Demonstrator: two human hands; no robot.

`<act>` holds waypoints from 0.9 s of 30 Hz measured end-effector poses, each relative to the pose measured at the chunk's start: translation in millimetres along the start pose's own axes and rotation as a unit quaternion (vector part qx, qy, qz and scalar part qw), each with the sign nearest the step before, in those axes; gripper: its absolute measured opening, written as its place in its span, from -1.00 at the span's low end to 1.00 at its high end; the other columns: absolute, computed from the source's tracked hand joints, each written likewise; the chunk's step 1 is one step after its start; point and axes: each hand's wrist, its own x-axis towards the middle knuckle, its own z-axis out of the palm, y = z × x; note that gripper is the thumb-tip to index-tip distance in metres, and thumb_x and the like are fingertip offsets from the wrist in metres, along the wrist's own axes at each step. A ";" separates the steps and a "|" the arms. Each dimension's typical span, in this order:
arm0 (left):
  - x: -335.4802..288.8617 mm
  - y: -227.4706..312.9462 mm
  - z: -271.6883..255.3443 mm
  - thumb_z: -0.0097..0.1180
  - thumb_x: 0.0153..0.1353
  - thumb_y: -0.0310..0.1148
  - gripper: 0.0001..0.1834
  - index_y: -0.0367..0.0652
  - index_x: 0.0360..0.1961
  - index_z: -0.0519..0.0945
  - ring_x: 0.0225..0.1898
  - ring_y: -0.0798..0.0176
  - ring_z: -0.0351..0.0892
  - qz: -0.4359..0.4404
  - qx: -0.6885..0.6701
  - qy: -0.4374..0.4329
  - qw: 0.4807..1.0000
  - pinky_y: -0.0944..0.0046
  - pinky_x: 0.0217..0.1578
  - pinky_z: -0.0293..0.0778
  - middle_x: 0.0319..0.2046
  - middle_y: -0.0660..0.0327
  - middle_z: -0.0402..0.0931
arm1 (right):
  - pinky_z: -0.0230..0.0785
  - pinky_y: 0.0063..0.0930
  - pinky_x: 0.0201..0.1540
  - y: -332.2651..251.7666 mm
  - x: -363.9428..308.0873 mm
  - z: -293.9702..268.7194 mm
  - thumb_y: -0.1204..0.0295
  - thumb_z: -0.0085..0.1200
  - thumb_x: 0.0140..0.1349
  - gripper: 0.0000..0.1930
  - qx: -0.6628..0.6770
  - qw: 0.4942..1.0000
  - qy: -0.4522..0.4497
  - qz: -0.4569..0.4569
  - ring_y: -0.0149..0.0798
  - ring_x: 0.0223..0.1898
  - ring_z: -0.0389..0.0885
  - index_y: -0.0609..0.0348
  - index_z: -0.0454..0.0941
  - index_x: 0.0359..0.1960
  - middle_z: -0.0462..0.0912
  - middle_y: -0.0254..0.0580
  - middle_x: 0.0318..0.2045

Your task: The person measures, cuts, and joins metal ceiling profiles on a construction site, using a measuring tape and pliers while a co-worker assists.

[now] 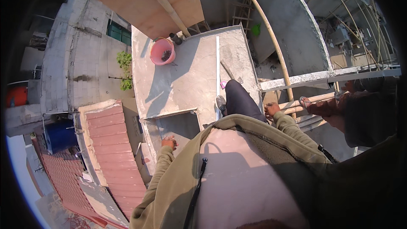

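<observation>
My left hand [169, 143] is held beside a rectangular opening [180, 123] in the grey concrete slab [197, 70], fingers apart, with nothing visible in it. To the right of my dark-trousered leg, my right hand [271, 110] is near the slab's edge and some light poles [313, 99]; its fingers look loosely bent and apart, and I see nothing in them. Ahead of my knee lie a long straight pale bar [218, 61], a short stick-like piece [227, 70] and a small pink item [223, 84]. My shoe [220, 102] rests close to the bar.
A pink bucket [162, 51] with dark contents stands at the slab's far left, beside a dark object [175, 39]. A plywood sheet [146, 4] rises behind. A long bamboo pole [271, 29] crosses the drop at right. Another person [366, 116] is at far right. Lower red roofs [111, 144] lie left.
</observation>
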 end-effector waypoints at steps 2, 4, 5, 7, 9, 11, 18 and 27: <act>8.3 15.3 19.9 0.06 0.28 -0.45 -0.59 -0.16 0.17 0.54 -0.47 0.24 0.67 0.009 0.018 -0.005 1.000 0.14 -0.47 0.53 -0.39 0.18 0.65 | 0.58 -0.14 -0.43 22.5 26.4 -20.4 0.28 0.12 0.33 -0.68 -0.024 0.999 0.024 0.003 -0.13 -0.38 0.73 0.22 0.61 0.00 0.69 -0.10 -0.36; -1.1 9.0 5.6 0.08 0.27 -0.46 -0.60 -0.19 0.15 0.55 -0.47 0.24 0.67 -0.001 0.017 0.030 0.999 0.14 -0.46 0.53 -0.39 0.17 0.66 | 0.59 -0.11 -0.44 0.2 26.5 8.2 0.28 0.11 0.32 -0.71 -0.056 0.998 0.001 0.037 -0.12 -0.40 0.74 0.24 0.64 -0.09 0.70 -0.07 -0.37; -3.4 6.4 0.1 0.09 0.27 -0.46 -0.62 -0.20 0.13 0.56 -0.46 0.24 0.67 -0.004 0.011 0.039 0.999 0.15 -0.46 0.53 -0.39 0.17 0.66 | 0.60 -0.09 -0.44 -13.7 26.3 22.1 0.29 0.07 0.29 -0.72 -0.101 0.994 -0.005 0.030 -0.11 -0.43 0.75 0.30 0.67 -0.26 0.71 0.01 -0.40; 8.8 20.4 11.1 0.11 0.26 -0.46 -0.65 -0.21 0.08 0.58 -0.45 0.25 0.67 0.011 0.006 0.019 1.000 0.17 -0.45 0.54 -0.39 0.16 0.67 | 0.38 -0.19 -0.62 -22.2 47.0 17.0 0.43 0.05 0.30 -0.85 -0.134 0.990 -0.009 0.039 -0.17 -0.60 0.58 0.23 0.63 -0.25 0.56 -0.13 -0.54; 25.1 31.1 12.6 0.12 0.25 -0.47 -0.68 -0.22 0.04 0.59 -0.45 0.25 0.68 0.034 0.014 -0.002 0.999 0.19 -0.45 0.54 -0.38 0.15 0.67 | 0.50 -0.12 -0.61 -39.8 70.1 13.8 0.44 0.06 0.30 -0.80 -0.372 0.925 -0.045 -0.065 -0.11 -0.57 0.66 0.27 0.65 -0.15 0.61 -0.08 -0.54; 47.2 57.3 16.7 0.14 0.24 -0.47 -0.71 -0.23 0.00 0.61 -0.44 0.26 0.68 0.072 0.035 -0.038 0.996 0.21 -0.44 0.54 -0.38 0.15 0.68 | 0.59 -0.07 -0.50 -52.9 100.9 -0.2 0.42 0.09 0.28 -0.78 -0.375 0.924 -0.002 -0.070 -0.07 -0.48 0.73 0.31 0.66 -0.16 0.67 -0.02 -0.46; 122.6 226.4 -49.1 0.20 0.21 -0.48 -0.81 -0.27 -0.15 0.67 -0.41 0.27 0.69 0.136 0.147 -0.118 0.973 0.27 -0.41 0.54 -0.37 0.12 0.70 | 0.50 -0.23 -0.55 -182.1 159.0 78.9 0.35 0.12 0.30 -0.78 -0.166 0.984 0.054 -0.024 -0.18 -0.53 0.67 0.30 0.64 -0.26 0.66 -0.09 -0.50; 175.3 541.3 -24.8 0.30 0.26 -0.34 -0.81 -0.27 -0.37 0.66 -0.34 0.23 0.74 0.166 0.134 -0.114 0.970 0.33 -0.39 0.54 -0.38 0.14 0.72 | 0.44 -0.37 -0.54 -310.9 153.6 133.5 0.33 0.16 0.30 -0.77 -0.038 0.994 0.097 -0.032 -0.32 -0.50 0.65 0.24 0.64 -0.16 0.69 -0.17 -0.45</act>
